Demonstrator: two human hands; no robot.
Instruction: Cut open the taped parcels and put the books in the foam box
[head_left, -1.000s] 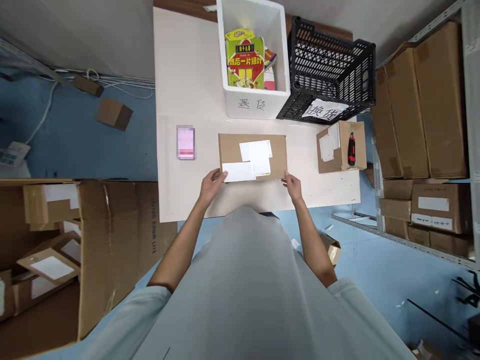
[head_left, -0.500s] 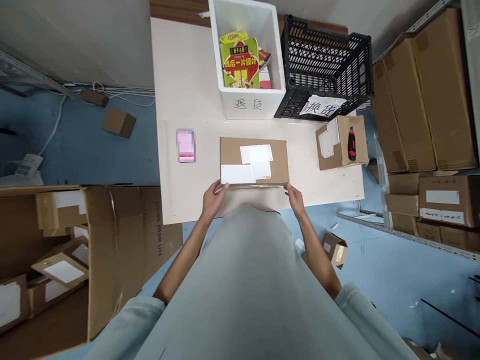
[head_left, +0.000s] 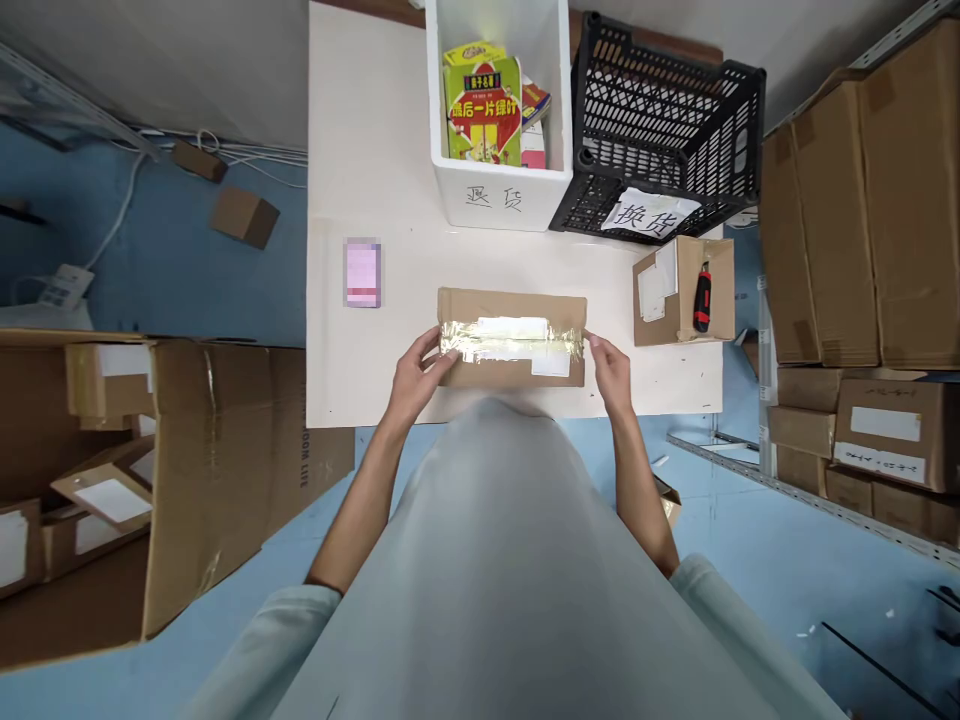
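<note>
Left hand [head_left: 418,375] and right hand [head_left: 609,372] hold the carton [head_left: 491,373] by its ends, glare on the tape [head_left: 562,342] obscuring a label [head_left: 516,327].

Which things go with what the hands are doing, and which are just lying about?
Seemingly part of it: taped parcel, left hand and right hand at its ends.

Seemingly just nearby, untouched: red-and-black cutter, pink item, white bin, black crate, large carton.

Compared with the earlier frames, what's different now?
The parcel has been turned over: a face with shiny tape across it now shows instead of the untaped, labelled one. The left hand and right hand have shifted from its near corners to its ends. The tub and knife stayed put.
</note>
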